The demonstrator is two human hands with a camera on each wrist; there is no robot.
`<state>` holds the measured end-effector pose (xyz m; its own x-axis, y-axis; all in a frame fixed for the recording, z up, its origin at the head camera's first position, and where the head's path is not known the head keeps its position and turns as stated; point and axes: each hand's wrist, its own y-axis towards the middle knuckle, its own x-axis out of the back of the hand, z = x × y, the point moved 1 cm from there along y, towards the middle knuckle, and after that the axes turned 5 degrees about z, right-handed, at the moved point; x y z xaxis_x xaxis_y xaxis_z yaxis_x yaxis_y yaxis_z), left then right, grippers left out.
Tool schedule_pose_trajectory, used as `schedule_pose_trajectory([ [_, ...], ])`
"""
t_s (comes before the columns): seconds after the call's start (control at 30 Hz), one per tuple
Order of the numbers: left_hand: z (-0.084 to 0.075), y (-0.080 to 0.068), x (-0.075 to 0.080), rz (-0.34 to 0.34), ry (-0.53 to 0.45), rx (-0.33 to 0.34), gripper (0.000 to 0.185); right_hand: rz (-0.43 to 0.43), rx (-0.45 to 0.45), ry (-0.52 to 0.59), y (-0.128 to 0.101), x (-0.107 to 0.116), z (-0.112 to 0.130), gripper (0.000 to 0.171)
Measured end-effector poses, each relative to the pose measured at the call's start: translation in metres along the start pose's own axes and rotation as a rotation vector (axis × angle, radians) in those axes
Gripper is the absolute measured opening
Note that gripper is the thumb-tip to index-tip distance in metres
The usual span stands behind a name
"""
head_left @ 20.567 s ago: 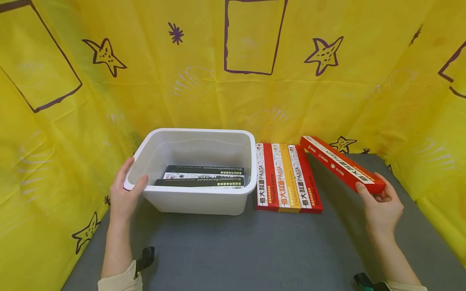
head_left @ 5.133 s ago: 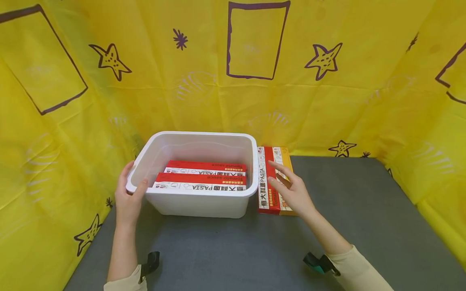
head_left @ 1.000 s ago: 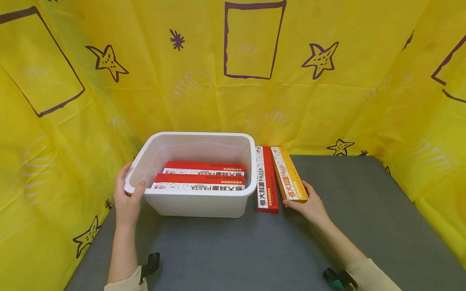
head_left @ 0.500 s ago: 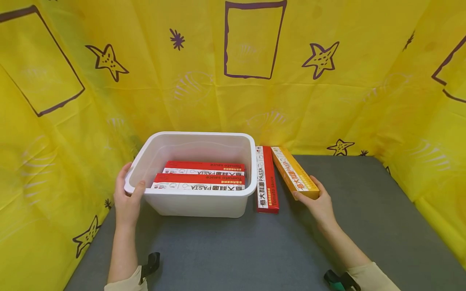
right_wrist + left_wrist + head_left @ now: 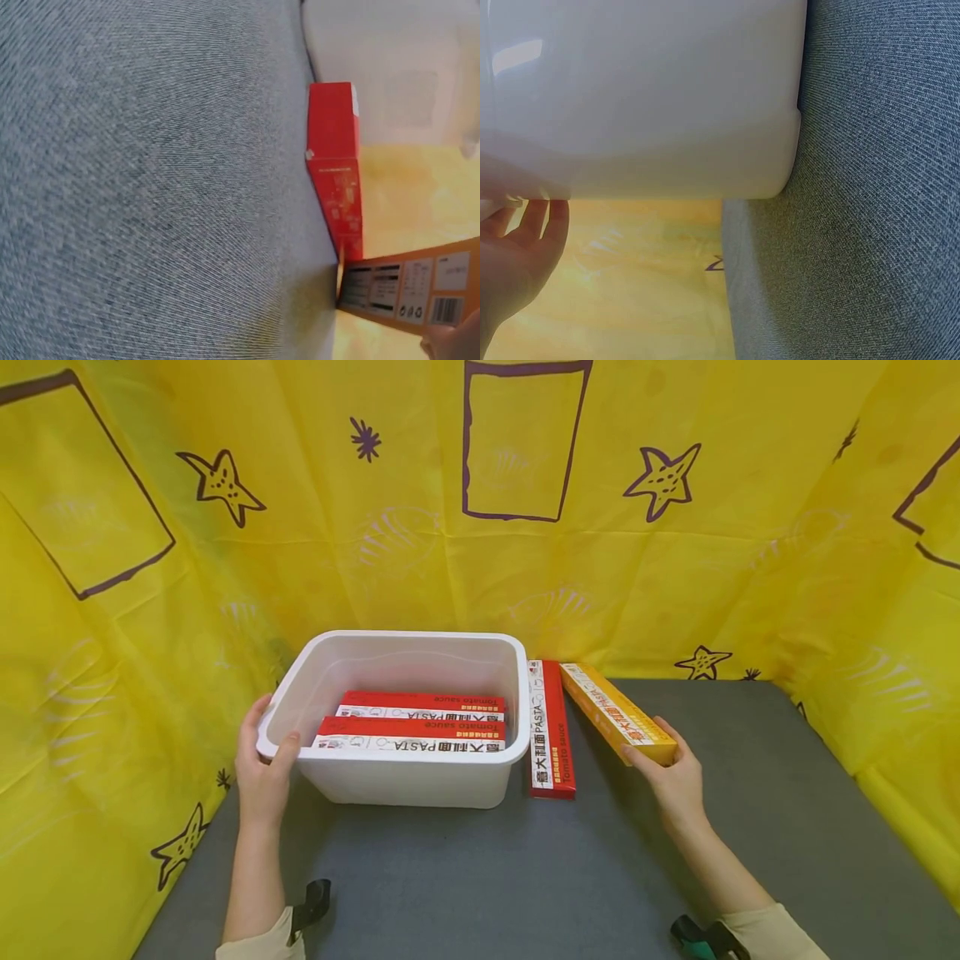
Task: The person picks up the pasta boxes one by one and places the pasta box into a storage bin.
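With its fingers (image 5: 662, 732) curled round the near end of the yellow pasta box (image 5: 617, 712), the right hand (image 5: 677, 777) has that end raised off the desk (image 5: 750, 827), so the step looks like the pick-up; the far end sits low beside the red pasta box (image 5: 550, 728). Next, I judge, comes a lift over the rim and a turn to lie along the red boxes inside. The left hand (image 5: 261, 768) grips the white bin (image 5: 408, 777) by its left rim
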<state>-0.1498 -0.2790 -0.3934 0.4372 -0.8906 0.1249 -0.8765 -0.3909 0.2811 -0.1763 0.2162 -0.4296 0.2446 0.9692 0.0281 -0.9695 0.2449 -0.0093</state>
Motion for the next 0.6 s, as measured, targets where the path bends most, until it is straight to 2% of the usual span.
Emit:
schedule_pose_trajectory([
  [0.3,-0.001,0.000,-0.001,-0.003,-0.003,-0.001,0.058,-0.077,0.018,0.281,0.000,0.012,0.008,0.058],
  [0.6,-0.001,-0.001,-0.001,-0.006,0.003,0.012,0.059,-0.040,0.050,0.478,-0.008,0.023,0.018,0.044],
])
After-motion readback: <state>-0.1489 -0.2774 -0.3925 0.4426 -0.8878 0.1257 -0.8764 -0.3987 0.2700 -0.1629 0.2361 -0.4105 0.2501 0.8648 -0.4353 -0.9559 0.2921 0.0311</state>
